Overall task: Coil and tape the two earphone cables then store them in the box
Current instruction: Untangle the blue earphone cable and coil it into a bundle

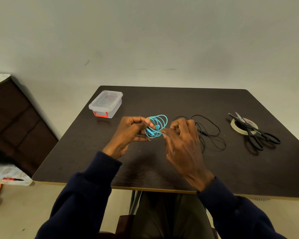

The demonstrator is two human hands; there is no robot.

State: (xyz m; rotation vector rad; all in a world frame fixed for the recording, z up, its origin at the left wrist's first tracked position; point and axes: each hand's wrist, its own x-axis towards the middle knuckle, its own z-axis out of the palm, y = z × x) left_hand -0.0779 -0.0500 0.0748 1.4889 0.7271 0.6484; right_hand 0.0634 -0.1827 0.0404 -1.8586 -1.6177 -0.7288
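Coiled teal cable held by left grip; right grip pinches a strand. Behind it, black cable partly hidden.

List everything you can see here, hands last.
Table: one, dark brown, centre.
Box: one, clear with red latch, lid on, table's far left.
Blue earphone cable: one, coiled, held between both hands.
Black earphone cable: one, loose on table, right of the hands.
Tape roll: one, pale, table's right.
Scissors: one pair, black, lying across tape roll.
Cabinet: one, dark brown, far left.
Hands: two; left grips the coil, right pinches it.
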